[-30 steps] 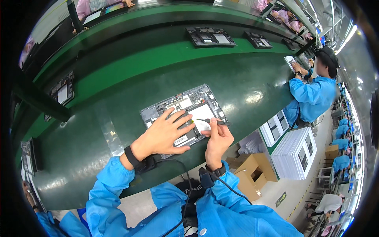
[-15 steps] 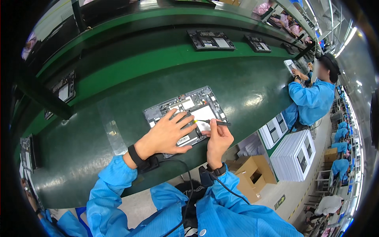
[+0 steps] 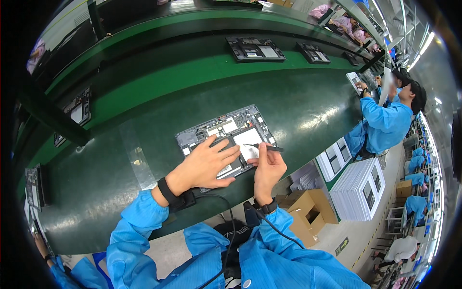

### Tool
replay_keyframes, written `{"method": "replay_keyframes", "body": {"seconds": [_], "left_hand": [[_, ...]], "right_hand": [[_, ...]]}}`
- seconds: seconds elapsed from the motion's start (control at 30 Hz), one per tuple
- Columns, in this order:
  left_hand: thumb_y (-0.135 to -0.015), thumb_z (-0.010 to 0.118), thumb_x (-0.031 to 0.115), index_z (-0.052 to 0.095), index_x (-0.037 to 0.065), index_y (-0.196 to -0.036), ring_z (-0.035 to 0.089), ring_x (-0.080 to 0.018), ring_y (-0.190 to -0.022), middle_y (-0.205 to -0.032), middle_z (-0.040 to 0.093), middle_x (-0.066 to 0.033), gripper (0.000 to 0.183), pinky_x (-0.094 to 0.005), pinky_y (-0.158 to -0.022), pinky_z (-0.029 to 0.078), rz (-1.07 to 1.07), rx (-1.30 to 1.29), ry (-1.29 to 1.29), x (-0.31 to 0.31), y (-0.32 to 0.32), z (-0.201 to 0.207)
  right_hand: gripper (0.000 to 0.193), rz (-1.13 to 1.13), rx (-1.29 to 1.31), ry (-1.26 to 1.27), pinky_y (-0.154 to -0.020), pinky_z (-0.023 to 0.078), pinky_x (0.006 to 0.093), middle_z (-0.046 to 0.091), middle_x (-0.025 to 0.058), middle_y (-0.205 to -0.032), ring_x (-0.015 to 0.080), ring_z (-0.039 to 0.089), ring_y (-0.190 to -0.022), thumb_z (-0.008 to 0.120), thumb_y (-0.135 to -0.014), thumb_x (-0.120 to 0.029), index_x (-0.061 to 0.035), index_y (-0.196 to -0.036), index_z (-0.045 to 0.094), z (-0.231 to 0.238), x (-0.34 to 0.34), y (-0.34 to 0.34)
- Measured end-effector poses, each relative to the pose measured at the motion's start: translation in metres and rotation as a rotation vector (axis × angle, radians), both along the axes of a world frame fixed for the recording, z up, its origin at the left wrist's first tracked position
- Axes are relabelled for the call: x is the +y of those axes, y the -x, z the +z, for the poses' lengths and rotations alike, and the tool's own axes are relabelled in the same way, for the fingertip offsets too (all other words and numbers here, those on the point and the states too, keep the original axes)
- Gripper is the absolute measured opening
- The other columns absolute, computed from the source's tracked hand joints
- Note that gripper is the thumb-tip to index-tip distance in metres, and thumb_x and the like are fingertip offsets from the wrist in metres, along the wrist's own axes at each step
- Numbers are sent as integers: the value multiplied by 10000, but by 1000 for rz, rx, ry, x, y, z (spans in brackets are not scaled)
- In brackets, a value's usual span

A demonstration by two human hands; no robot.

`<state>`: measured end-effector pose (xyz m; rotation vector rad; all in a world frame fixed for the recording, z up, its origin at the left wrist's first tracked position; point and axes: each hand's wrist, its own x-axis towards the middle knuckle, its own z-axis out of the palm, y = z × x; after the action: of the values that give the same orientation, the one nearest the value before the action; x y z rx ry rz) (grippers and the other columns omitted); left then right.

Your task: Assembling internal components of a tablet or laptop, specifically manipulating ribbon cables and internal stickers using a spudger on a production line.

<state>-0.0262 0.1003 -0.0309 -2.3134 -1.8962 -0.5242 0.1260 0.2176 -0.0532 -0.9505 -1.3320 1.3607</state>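
A flat electronic device [image 3: 195, 135] with bare circuit boards, like a laptop or tablet without its cover, lies on the green bench in front of me. My left hand [image 3: 204, 164] rests palm down on its left and middle part, fingers spread. Black tweezers [image 3: 275, 149] are pinched between the thumb and fingers of my right hand [image 3: 268, 173]. Their thin tip points left over the white rectangular panel [image 3: 247, 140] in the device; whether it touches cannot be told. Part of a barcode label shows under my left hand.
More bare devices sit on the far belt, one [image 3: 255, 49] at the back and another [image 3: 78, 113] at left near a dark post [image 3: 53, 115]. A clear plastic strip [image 3: 140, 168] lies left. Stacked white trays [image 3: 356, 190], a cardboard box [image 3: 308, 214] and a co-worker [image 3: 385, 118] are at right.
The tweezers' tip has shifted slightly right, and the small yellow spot near it no longer shows. My left hand has barely moved. At right, the co-worker has shifted and a second head shows.
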Motion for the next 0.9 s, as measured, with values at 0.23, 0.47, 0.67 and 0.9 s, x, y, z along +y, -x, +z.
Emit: {"method": "replay_keyframes", "body": {"seconds": [0.23,0.47,0.67,0.9], "left_hand": [[-871,653,467,613,-26,-1294,558,-286,-1218,-1420,583,-114,651,-436,-1044,418,-6,-14,13,4,-5,4],[-880,690,361,616,-1,-1287,557,-295,-1220,-1356,589,-140,550,-420,-1016,429,57,-204,-18,3,-2,12],[-827,733,396,631,116,-1337,539,-274,-958,-1058,562,-106,591,-400,-854,428,306,-75,98,3,20,9],[-827,706,497,645,205,-1362,491,-209,-857,-1001,539,-53,612,-362,-765,396,272,-63,168,8,23,1]], "right_hand": [[251,-121,88,-68,-490,466,217,751,126,-1007,121,633,-550,663,-1012,-171,54,-1123,670,3,40,-25],[242,384,-28,-99,-634,534,254,750,139,-1048,139,687,-692,676,-997,-132,53,-1152,669,41,109,-37],[209,627,-302,-1061,-751,524,342,744,106,-1023,216,694,-832,759,-796,-10,-40,-996,706,53,145,14],[407,1106,-532,-1666,-950,519,349,612,2,-897,148,597,-857,642,-760,-176,-62,-1142,724,49,130,38]]}}
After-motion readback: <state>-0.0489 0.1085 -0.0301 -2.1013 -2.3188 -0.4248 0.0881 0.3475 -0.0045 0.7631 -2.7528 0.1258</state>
